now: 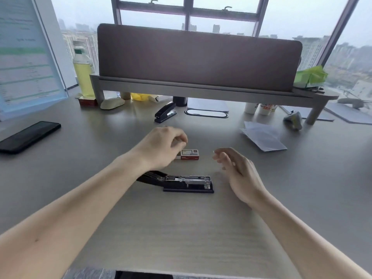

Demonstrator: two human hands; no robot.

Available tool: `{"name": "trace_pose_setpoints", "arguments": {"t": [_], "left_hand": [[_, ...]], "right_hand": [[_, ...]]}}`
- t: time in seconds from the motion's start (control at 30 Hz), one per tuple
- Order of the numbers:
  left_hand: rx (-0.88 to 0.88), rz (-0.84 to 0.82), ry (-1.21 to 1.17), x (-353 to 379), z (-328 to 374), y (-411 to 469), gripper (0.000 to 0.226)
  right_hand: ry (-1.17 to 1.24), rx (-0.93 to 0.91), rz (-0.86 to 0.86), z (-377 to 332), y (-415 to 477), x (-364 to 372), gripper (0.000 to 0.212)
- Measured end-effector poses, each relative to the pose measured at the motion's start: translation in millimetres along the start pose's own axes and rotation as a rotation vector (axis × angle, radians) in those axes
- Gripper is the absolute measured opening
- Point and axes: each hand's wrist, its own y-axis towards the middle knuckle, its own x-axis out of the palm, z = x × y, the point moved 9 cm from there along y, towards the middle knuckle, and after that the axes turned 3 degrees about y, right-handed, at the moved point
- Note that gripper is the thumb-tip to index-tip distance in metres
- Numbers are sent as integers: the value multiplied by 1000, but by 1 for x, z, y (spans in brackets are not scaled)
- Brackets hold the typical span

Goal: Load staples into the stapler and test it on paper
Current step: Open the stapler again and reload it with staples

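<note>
A black stapler [188, 184] lies open on the desk, its lid swung back to the left and its metal staple channel bare. Just behind it sits a small red and white staple box [189, 154], its inner tray pushed slightly out on the left. My left hand [163, 146] hovers over the box's left end, with thumb and fingertips pinched on something small and pale that looks like a strip of staples [178, 140]. My right hand [234, 165] hangs to the right of the box, fingers relaxed and holding nothing. Loose sheets of paper [263, 137] lie at the right.
A second black stapler [165, 113] stands further back. A phone [30, 135] lies at the left, below a monitor [26, 57]. A desk shelf [201, 89] with a partition spans the back, with a bottle [82, 73], cups [261, 108] and a computer mouse [111, 103] around it.
</note>
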Motion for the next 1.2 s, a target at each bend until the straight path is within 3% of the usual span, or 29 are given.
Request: {"name": "trace_pose_setpoints", "arguments": {"t": [0.07,0.2,0.4,0.6,0.87,1.2], "left_hand": [[-70,-50,38,7,-16,19,14],[-159,-139,13,30,-42,38,5],[-175,-137,-9,32,-59,43,15],[-193,-185,16,31,-68,41,30],[-158,-189,103,38,-54,48,4],[-207,-296,154,43,-51,54,10]], "right_hand": [[-19,1,6,-3,22,14,20],[-37,18,-73,-3,52,49,17],[-119,7,-123,6,56,61,4],[-139,-3,-121,6,54,61,3],[-140,-19,-119,4,53,61,4],[-143,-18,-122,5,54,62,5]]}}
